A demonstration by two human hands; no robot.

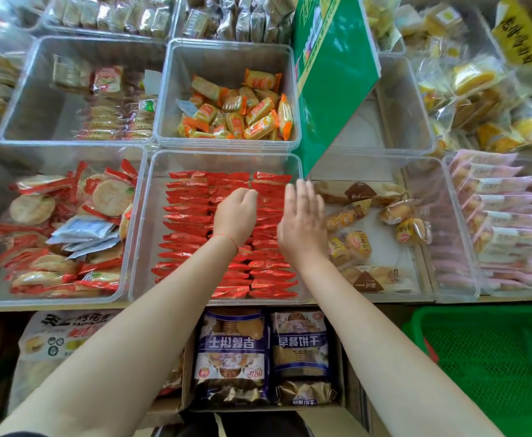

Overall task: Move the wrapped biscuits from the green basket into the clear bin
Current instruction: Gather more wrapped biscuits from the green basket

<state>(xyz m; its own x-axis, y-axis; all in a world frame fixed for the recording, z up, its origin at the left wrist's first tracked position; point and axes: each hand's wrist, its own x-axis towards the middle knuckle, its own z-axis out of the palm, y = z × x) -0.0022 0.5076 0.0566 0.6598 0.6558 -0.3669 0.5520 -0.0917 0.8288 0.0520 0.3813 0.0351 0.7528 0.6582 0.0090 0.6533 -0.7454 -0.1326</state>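
Reaching over the middle of the frame, both hands sit above the clear bin [141, 216] that holds neat rows of red wrapped biscuits [189, 212]. The left hand [234, 216] is knuckles-up with its fingers bent downward onto the packets near the centre of the rows; whether it actually pinches one cannot be told, since the fingertips are hidden under the hand. A thin red string circles that wrist. The right hand [302, 222] is just beside it, at the bin's right edge, fingers straight and close together, pointing toward the top of the frame, holding nothing; it seems to hover over the outer row of packets rather than press on them, though contact cannot be judged.

The green basket [495, 357] lies at the lower right of the frame, below the shelf edge, and its mesh bottom shows bare where visible.

Above the biscuit bin, at centre top, another clear tub holds orange packets [242, 111]. A green box [331, 80] leans tilted at upper right. At the left, a tub contains round crackers [34, 206] in red-edged wrappers.
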